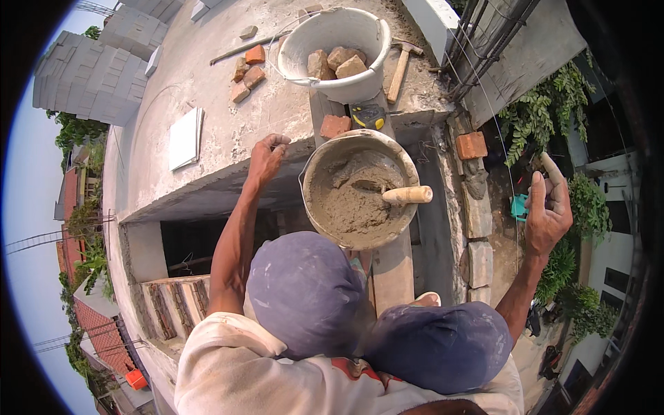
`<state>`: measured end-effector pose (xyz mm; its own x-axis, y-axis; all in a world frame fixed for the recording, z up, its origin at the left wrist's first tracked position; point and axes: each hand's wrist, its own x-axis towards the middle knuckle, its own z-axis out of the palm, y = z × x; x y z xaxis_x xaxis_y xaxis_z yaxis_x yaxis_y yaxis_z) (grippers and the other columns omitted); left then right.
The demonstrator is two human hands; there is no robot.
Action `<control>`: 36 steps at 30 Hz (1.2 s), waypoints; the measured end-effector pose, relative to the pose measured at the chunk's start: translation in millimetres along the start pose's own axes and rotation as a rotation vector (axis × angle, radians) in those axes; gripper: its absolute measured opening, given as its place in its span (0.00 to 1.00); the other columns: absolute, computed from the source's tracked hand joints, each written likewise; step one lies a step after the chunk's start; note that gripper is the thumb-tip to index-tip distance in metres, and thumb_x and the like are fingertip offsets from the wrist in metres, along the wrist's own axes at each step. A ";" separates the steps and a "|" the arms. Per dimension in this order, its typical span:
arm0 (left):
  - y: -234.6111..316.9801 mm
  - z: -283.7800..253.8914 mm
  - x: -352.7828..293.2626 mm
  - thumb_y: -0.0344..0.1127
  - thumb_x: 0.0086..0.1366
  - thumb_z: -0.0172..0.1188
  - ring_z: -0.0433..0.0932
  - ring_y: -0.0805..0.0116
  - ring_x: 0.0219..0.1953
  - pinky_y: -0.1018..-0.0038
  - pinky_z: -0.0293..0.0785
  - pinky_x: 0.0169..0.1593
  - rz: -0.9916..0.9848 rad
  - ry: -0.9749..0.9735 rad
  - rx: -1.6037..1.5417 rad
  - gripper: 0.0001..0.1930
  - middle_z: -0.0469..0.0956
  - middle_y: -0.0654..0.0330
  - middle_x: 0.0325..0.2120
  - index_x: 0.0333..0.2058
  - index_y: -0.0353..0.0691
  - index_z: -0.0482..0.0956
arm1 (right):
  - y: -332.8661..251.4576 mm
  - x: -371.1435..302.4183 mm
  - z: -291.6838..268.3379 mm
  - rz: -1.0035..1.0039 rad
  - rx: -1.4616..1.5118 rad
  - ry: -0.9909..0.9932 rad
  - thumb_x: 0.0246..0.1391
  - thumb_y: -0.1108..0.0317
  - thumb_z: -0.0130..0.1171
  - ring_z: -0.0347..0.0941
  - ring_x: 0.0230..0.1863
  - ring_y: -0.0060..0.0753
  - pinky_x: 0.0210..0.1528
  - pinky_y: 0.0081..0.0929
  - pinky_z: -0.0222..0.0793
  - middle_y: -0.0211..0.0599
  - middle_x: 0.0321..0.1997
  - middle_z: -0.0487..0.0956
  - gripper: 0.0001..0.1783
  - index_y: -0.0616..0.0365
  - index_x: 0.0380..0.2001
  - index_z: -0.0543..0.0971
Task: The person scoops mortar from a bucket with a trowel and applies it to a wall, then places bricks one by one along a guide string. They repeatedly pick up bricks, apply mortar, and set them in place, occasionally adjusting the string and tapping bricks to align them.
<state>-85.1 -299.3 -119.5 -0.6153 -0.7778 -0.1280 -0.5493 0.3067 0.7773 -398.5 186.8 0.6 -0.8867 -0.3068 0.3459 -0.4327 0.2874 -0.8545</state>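
Note:
My left hand (268,155), its fingers curled closed, is at the edge of the concrete slab (228,145); whatever it may hold is hidden. Off to the right, my right hand (550,207) is raised beside a thin taut string (503,135), index finger stretched up and thumb apart, with nothing seen in it. Between my arms stands a bucket (309,207) of wet grey mortar (346,218). A trowel with a wooden handle (408,195) lies in the mortar, its blade partly buried. One brick (472,146) sits on the narrow wall near my right hand.
Ahead stand a white bucket (337,88) holding broken bricks, a hammer (399,75), a yellow-black tape measure (368,116) and a brick piece (335,126). More brick pieces (254,75) and white sheets (185,138) lie on the slab. Openings drop beside the plank (394,277) below my knees.

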 end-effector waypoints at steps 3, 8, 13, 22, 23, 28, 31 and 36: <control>30.4 3.3 25.0 0.30 0.70 0.62 0.86 0.67 0.38 0.70 0.81 0.44 0.106 0.109 0.101 0.11 0.88 0.53 0.38 0.48 0.33 0.86 | -14.6 2.4 5.0 -0.009 -0.056 -0.050 0.66 0.76 0.64 0.67 0.29 0.14 0.39 0.17 0.69 0.24 0.31 0.77 0.21 0.60 0.62 0.82; 89.9 2.6 58.9 0.30 0.70 0.65 0.87 0.63 0.42 0.66 0.82 0.46 0.454 0.109 0.246 0.10 0.88 0.52 0.41 0.48 0.35 0.86 | -12.3 -22.0 28.3 -0.041 -0.160 -0.220 0.64 0.78 0.64 0.70 0.34 0.18 0.44 0.22 0.71 0.28 0.35 0.78 0.27 0.60 0.66 0.78; 140.8 -9.8 103.1 0.38 0.70 0.63 0.86 0.58 0.34 0.63 0.82 0.43 0.181 -0.264 0.694 0.13 0.87 0.50 0.30 0.42 0.32 0.86 | -22.9 -4.3 37.1 -0.257 -0.336 -0.373 0.59 0.82 0.65 0.76 0.36 0.26 0.47 0.27 0.75 0.35 0.36 0.80 0.33 0.59 0.69 0.75; -23.6 74.2 123.0 0.29 0.49 0.73 0.75 0.38 0.62 0.54 0.76 0.66 0.599 -0.493 0.688 0.48 0.75 0.38 0.60 0.71 0.35 0.61 | 19.2 152.8 53.1 -0.031 -0.494 -0.078 0.60 0.44 0.73 0.73 0.31 0.19 0.37 0.24 0.72 0.25 0.28 0.75 0.38 0.67 0.60 0.79; -18.8 98.1 126.6 0.28 0.48 0.73 0.72 0.39 0.65 0.53 0.73 0.68 0.568 -0.506 0.621 0.48 0.72 0.40 0.63 0.70 0.35 0.63 | 15.1 175.6 36.6 -0.117 -0.535 0.036 0.57 0.43 0.74 0.76 0.33 0.23 0.41 0.27 0.75 0.26 0.28 0.76 0.42 0.70 0.59 0.78; -3.2 114.3 129.5 0.31 0.47 0.76 0.74 0.38 0.64 0.53 0.74 0.67 0.619 -0.535 0.685 0.48 0.72 0.41 0.63 0.69 0.35 0.65 | 47.5 193.3 38.4 0.008 -0.488 0.102 0.56 0.55 0.71 0.78 0.46 0.31 0.47 0.37 0.76 0.38 0.45 0.83 0.29 0.65 0.53 0.81; 12.3 92.2 134.8 0.34 0.46 0.78 0.78 0.37 0.59 0.53 0.77 0.64 0.575 -0.537 0.659 0.47 0.76 0.41 0.59 0.67 0.33 0.68 | 42.8 194.4 67.9 0.039 -0.314 0.028 0.54 0.66 0.67 0.79 0.50 0.34 0.50 0.40 0.77 0.42 0.49 0.83 0.19 0.62 0.49 0.84; 39.4 44.8 110.7 0.36 0.46 0.79 0.84 0.45 0.54 0.59 0.81 0.59 0.286 -0.407 0.466 0.46 0.81 0.42 0.54 0.65 0.28 0.72 | 102.0 196.9 89.6 0.339 0.038 -0.217 0.52 0.66 0.69 0.82 0.41 0.38 0.47 0.40 0.80 0.45 0.47 0.86 0.28 0.62 0.57 0.80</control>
<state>-200.2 -348.8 -130.7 -0.8861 -0.3905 -0.2496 -0.4635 0.7448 0.4801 -602.7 74.5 -53.1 -0.9215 -0.3859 -0.0441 -0.1119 0.3724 -0.9213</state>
